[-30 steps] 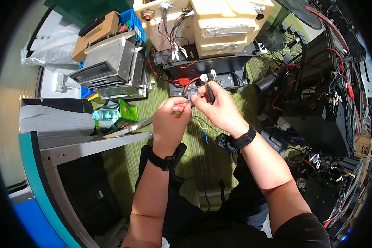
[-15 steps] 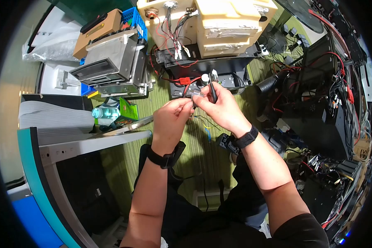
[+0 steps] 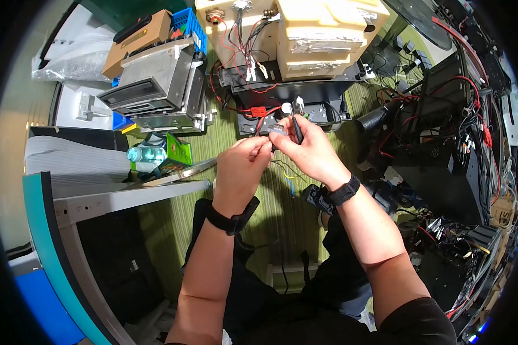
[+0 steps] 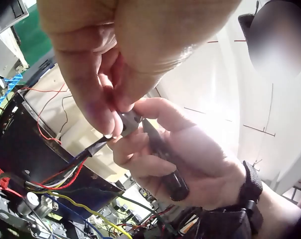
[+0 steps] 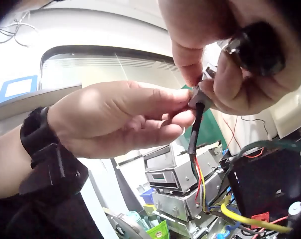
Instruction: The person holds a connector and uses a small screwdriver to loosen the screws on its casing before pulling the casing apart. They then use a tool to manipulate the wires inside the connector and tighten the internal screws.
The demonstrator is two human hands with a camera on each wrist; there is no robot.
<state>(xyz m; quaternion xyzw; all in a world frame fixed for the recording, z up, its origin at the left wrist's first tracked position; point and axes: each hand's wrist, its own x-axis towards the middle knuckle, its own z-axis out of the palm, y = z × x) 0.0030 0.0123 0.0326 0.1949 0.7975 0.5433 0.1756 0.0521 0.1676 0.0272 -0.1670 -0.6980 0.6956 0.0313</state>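
From the head view, both hands meet over the floor (image 3: 282, 230). The left hand (image 3: 240, 172) has its thumb and forefinger together at the tips; the right hand (image 3: 313, 150) comes in from the other side, its fingertips almost against them. A dark-handled tool (image 3: 297, 129) stands up from the right hand. What the fingertips share is too small to make out here. Thin yellow and blue wires (image 3: 290, 187) hang below the hands. The floor is green and striped. Beyond the hands, a big cream block (image 3: 322, 40) sits on a black box (image 3: 293, 89), with a red plug (image 3: 258, 111) in front. To the left are stacked metal boxes (image 3: 135, 92), a cardboard box (image 3: 135, 43), a blue crate (image 3: 198, 34) and a pale bottle (image 3: 147, 154) next to a green packet (image 3: 179, 150). Black cases (image 3: 443, 184) and loose cables crowd the right side.

The left wrist view shows a small grey connector (image 4: 129, 122) between the two hands. The left thumb and finger are clamped on one end, while the right thumb and fingers pinch it from the far side. The tool lies across the right palm under curled fingers, its point near the connector. A black sleeve (image 4: 97, 146) runs down from the connector, and several coloured wires spread out past it.

In the right wrist view, the left fingertips press together at the connector, with the right thumb and finger closed on it too. The sleeve hangs below, with red and yellow strands leaving its lower end. Behind is a pale wall (image 5: 125, 30).
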